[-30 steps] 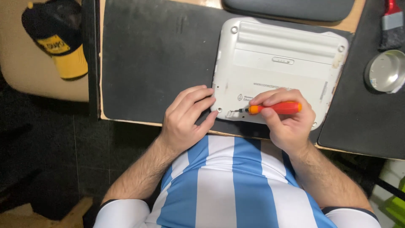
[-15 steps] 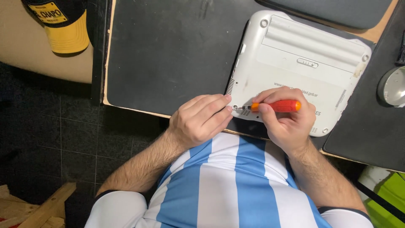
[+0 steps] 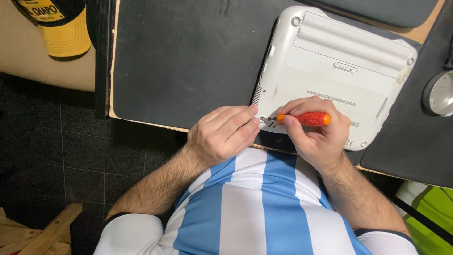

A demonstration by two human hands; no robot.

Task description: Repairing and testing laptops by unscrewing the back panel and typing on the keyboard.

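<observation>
Screwdriver point(image 3: 304, 118) within right-hand fingers point(image 3: 295, 130)

A wooden tabletop point(image 3: 112, 71) carries a large black mat point(image 3: 188, 61), and the white laptop point(image 3: 330, 61) lies upside down on that mat, under the gripped screwdriver and reaching up and away from it. Far right of the grip, a round metal object point(image 3: 440, 93) rests on a second dark mat point(image 3: 410, 151). Beyond the laptop's far edge lies a grey pad point(image 3: 377, 9).
</observation>
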